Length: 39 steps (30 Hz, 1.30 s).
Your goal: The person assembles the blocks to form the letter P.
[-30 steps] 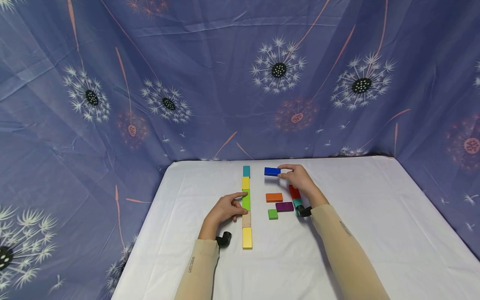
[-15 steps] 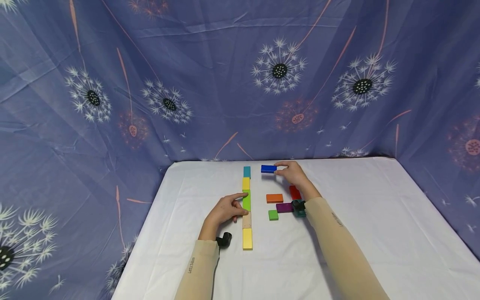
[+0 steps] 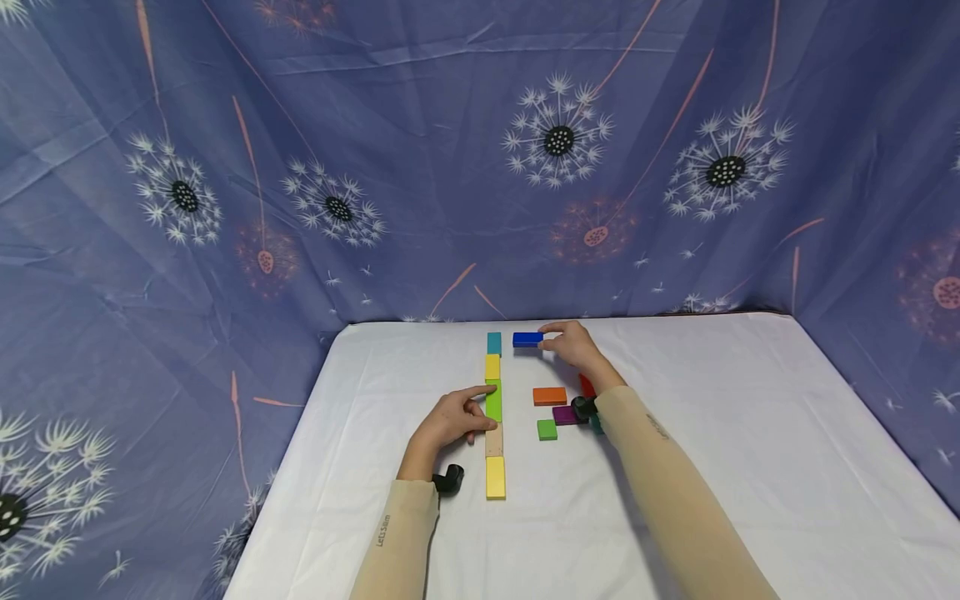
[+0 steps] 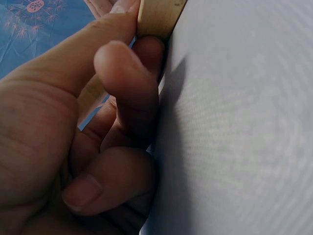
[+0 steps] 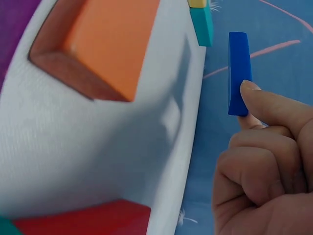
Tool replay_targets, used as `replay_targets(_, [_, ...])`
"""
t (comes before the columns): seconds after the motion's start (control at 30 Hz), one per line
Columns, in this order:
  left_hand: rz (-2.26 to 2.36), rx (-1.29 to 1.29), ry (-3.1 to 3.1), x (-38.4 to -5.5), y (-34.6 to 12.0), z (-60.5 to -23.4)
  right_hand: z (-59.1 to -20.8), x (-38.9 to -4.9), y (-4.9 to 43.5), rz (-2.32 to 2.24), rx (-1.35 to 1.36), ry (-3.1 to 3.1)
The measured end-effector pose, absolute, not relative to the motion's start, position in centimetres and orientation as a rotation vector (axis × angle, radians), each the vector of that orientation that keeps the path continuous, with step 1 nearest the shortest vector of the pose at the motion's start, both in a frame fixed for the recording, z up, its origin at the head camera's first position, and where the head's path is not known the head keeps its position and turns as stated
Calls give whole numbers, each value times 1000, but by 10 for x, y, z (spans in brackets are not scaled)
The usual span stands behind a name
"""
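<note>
My right hand [image 3: 574, 345] pinches one end of a blue block [image 3: 527, 340] between thumb and fingers. In the right wrist view the blue block [image 5: 238, 63] is held off the cloth. A line of blocks runs away from me: a yellow block [image 3: 495, 478], a plain wood block [image 3: 493, 443], a light green block [image 3: 493, 404], a smaller yellow block [image 3: 492, 367] and a teal block [image 3: 494, 343] at the far end. My left hand [image 3: 446, 419] touches this line from the left, index finger on the green block and thumb near the wood block. Its other fingers are curled.
Right of the line lie an orange block [image 3: 550, 397], a purple block [image 3: 566, 415] and a small green block [image 3: 547, 430]. A red block [image 3: 587, 386] and a dark green block [image 3: 597, 424] are partly covered by my right arm. A dandelion-patterned curtain [image 3: 450, 167] hangs behind the white tablecloth [image 3: 750, 450].
My right hand has carried the blue block leftward, closer to the teal end of the line. The right arm now covers more of the red and dark green blocks. My left hand has stayed put.
</note>
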<state>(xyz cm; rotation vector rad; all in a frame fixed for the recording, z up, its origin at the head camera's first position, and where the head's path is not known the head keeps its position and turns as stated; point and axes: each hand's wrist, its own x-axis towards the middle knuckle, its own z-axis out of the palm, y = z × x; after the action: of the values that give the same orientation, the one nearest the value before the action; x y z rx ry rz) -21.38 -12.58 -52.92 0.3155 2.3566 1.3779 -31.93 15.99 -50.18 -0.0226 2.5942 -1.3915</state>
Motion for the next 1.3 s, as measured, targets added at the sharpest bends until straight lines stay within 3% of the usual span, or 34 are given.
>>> replay_targets(1.3, [1356,294,2376,-217,-125,-533,-523,-345,129,-1279,134,2628])
